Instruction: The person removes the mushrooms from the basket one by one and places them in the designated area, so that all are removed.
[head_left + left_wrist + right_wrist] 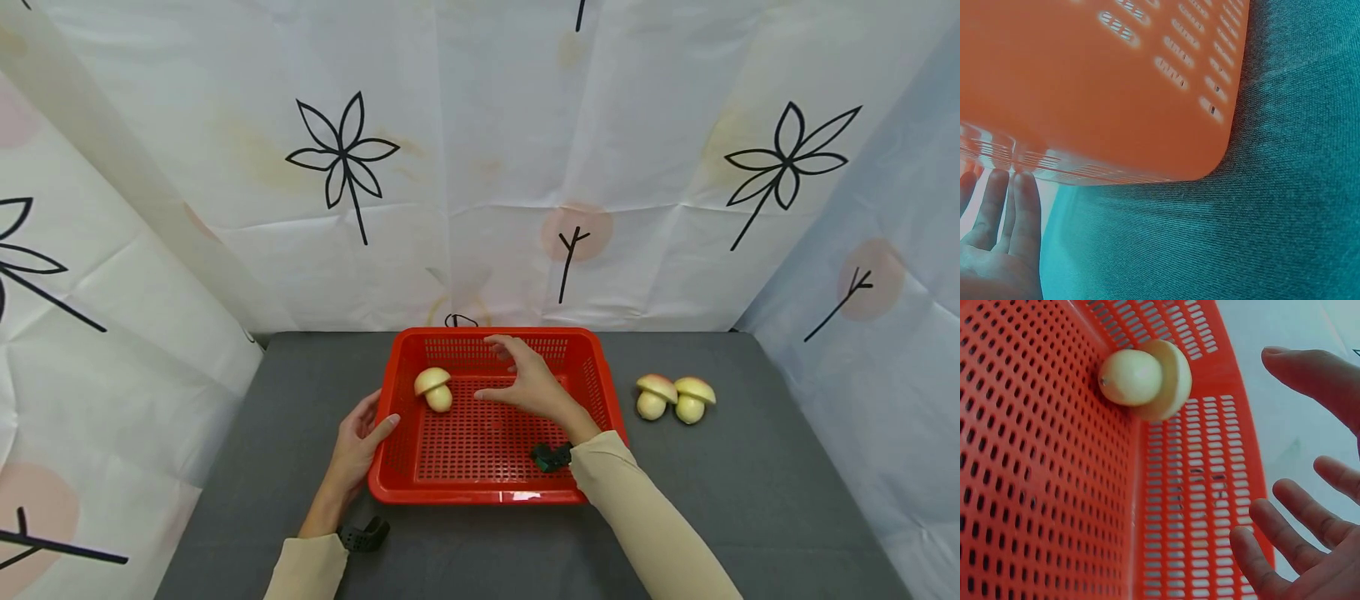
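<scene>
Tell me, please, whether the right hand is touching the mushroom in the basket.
Apart: the head view shows bare basket floor between the right hand and the mushroom.

In the basket (487, 497) lies one mushroom (435, 392); to its right (on the table (495, 550)), two other mushrooms (688, 400).

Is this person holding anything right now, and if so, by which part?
The left hand holds the red basket by its left side, thumb at the rim and fingers against the outer wall. The right hand holds nothing.

Beige sleeves (652, 525), seemingly black wristbands (363, 536)
</scene>
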`<state>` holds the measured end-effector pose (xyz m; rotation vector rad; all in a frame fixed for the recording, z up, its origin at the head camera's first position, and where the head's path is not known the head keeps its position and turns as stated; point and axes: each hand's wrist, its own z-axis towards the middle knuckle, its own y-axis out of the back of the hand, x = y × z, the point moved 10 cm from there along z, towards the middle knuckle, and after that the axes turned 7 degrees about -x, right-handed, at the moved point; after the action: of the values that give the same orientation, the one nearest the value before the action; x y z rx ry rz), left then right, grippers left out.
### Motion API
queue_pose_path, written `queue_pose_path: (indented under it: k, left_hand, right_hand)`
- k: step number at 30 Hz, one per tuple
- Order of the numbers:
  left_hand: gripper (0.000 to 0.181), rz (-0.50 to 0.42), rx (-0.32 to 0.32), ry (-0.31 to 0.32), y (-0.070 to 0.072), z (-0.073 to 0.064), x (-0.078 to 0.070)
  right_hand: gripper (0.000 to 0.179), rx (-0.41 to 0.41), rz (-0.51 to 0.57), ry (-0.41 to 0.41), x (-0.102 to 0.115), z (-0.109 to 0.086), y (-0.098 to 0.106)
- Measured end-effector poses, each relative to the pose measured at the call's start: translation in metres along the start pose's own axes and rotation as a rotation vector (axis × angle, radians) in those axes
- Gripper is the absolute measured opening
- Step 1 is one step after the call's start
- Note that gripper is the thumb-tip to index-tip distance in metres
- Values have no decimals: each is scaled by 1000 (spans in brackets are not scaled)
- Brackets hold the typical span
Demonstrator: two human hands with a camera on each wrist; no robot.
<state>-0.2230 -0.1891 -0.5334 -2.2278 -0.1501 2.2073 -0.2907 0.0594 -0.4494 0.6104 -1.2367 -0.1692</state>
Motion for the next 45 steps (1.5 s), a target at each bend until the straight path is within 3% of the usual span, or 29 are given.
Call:
queue_pose_path:
  k: [8,23,33,45]
  left_hand:
    - [60,-1,-6,6,1,1,1]
    - [59,10,2,-5,0,0,0]
    - [59,5,15,-14,0,0,2]
    - [59,13,11,-8,1,1,3]
  right_hand:
    - [82,76,22,11,2,11,-32]
    - [86,150,-64,-28,-15,22,-79]
    - [87,173,-127,-7,-14,28,-97]
    - [89,200,-167,-21,-14,31,-105]
